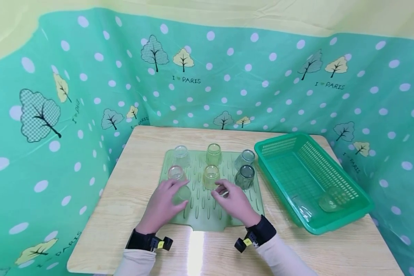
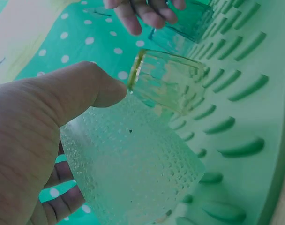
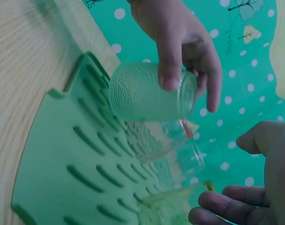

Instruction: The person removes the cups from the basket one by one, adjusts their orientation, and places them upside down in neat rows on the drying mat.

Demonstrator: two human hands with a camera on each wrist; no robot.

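My left hand [image 1: 160, 205] holds a pale green textured glass [image 1: 182, 194] at the mat's front left. In the right wrist view its thumb [image 3: 169, 77] presses the glass near the upper end, with the fingers on the far side. My right hand [image 1: 236, 201] hovers with loosely bent fingers and nothing in them, close to a yellow glass [image 1: 211, 177]. Behind the left hand stands a pinkish clear glass [image 1: 176, 174]. All of these glasses are at a green ridged drying mat [image 1: 201, 224].
A clear glass [image 1: 181, 156], a yellow-green glass [image 1: 214, 155], a bluish glass [image 1: 243, 159] and a dark grey glass [image 1: 244, 177] also stand on the mat. Right of it, a green plastic basket [image 1: 274, 180] holds transparent glassware. Patterned cloth [image 1: 227, 92] surrounds the wooden table [image 1: 114, 214].
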